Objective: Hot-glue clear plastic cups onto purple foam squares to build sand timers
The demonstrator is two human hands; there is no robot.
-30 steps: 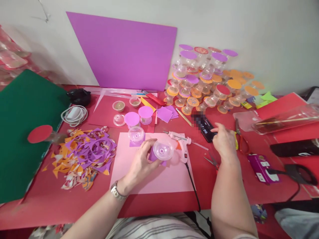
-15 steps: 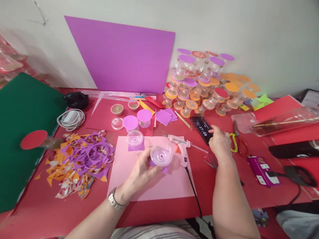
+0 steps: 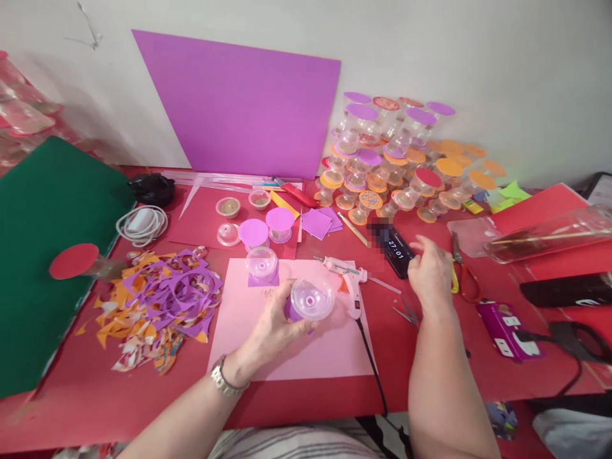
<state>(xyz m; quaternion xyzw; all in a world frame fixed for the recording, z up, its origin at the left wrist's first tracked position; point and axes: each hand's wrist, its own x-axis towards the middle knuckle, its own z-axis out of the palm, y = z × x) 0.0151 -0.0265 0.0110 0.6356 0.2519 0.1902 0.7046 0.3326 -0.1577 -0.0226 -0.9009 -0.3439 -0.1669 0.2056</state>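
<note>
My left hand (image 3: pixel 272 328) holds a small clear plastic cup (image 3: pixel 312 298) with a purple piece under it, above the pink sheet (image 3: pixel 335 347). A second clear cup (image 3: pixel 261 261) stands on a purple square at the sheet's far edge. My right hand (image 3: pixel 430 275) hovers over the red table with its fingers loosely spread, holding nothing, beside a black phone (image 3: pixel 398 250). A white glue gun (image 3: pixel 348 280) lies between the hands. Small scissors (image 3: pixel 407 312) lie just below my right hand.
A heap of lidded clear cups (image 3: pixel 389 159) is stacked at the back. A purple sheet (image 3: pixel 239 102) leans on the wall. Paper scraps (image 3: pixel 162 299) lie left, beside a green board (image 3: pixel 43 242). Yellow-handled scissors (image 3: pixel 459 274), a purple box (image 3: pixel 507 322) and a clear tube (image 3: pixel 549 233) lie right.
My right hand drew slightly back from the phone and opened its fingers. My left hand kept the cup over the pink sheet. The view shifted a little.
</note>
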